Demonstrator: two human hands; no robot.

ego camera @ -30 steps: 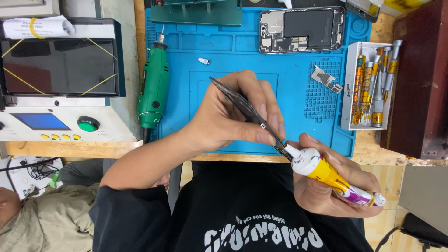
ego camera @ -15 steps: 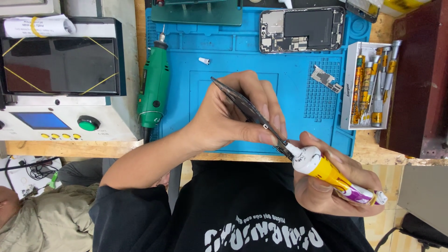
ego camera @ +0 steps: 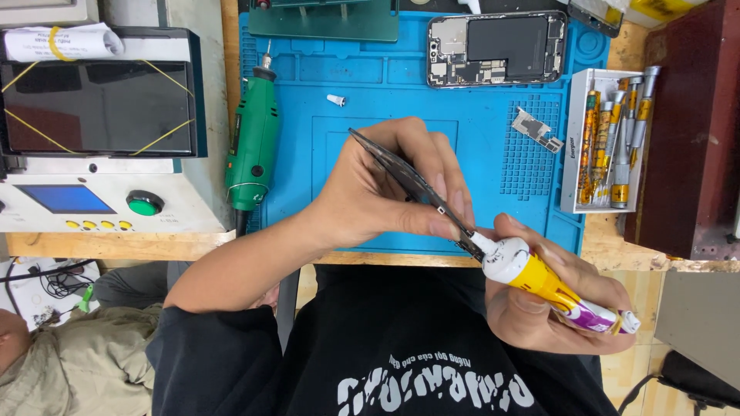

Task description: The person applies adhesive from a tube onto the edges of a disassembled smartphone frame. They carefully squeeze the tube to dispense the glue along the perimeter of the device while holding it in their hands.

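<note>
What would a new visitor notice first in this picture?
At the centre, the left hand holds dark tweezers to the nozzle of a yellow and white tube held in the right hand. Behind them, an opened phone lies on the blue mat.

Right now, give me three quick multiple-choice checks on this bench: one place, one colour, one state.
1. The green rotary tool lies:
A) along the left edge of the blue mat
B) in the person's lap
C) on the floor

2. The body of the tube is mainly:
A) red
B) yellow
C) black

3. The phone is:
A) sealed
B) open, insides showing
C) wrapped

Answers:
1 A, it lies lengthwise on the mat's left border.
2 B, yellow shows behind the white neck, held in the right hand.
3 B, its boards and dark battery are exposed.
</note>
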